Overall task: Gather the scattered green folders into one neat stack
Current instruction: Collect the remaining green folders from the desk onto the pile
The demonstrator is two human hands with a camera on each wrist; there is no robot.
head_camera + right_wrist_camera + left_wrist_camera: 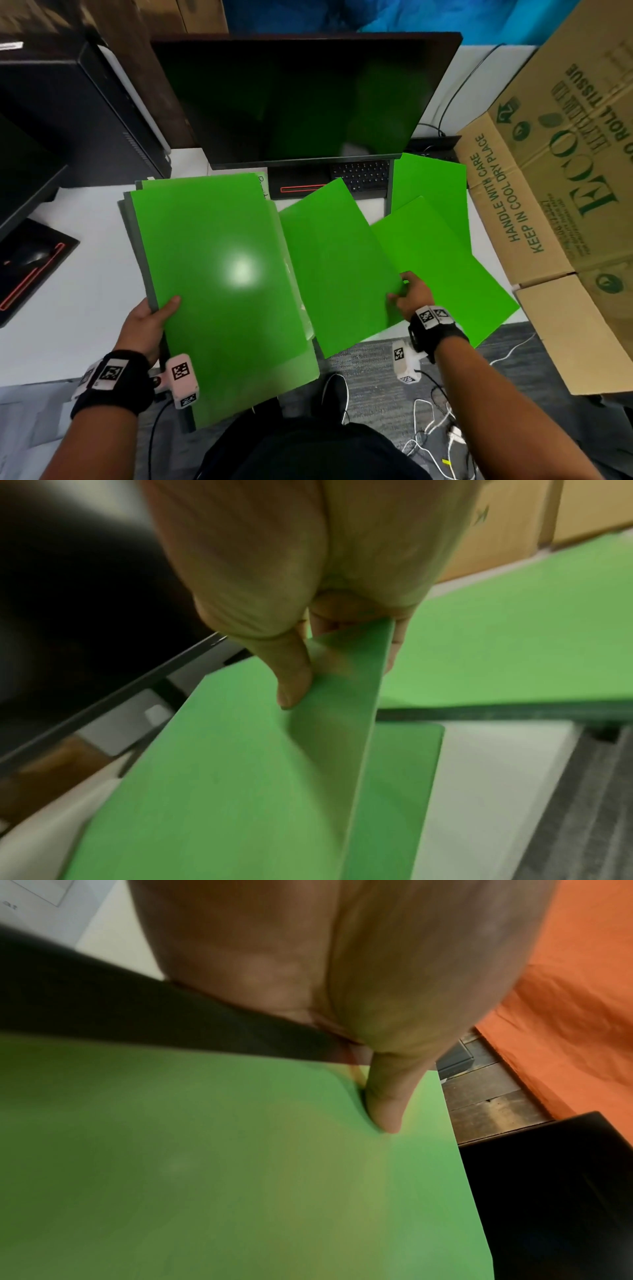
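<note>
My left hand (147, 325) grips the glossy, flat stack of green folders (219, 274) at its left edge, thumb on top; my right hand (412, 296) pinches the thin middle folder (335, 260), bending its corner; two more folders (442, 240) overlap rightward on the white desk (85, 274), beside a cardboard box (548, 205); monitor (301, 99) behind.

My right hand (308, 561) pinches a green folder (222, 777) at its edge, thumb on top, other fingers (399, 642) underneath. Another green folder (514, 642) lies flat just behind, on the white table (496, 777). Cardboard box (582, 512) far right, w/ grey carpet (589, 818) near right.
</note>
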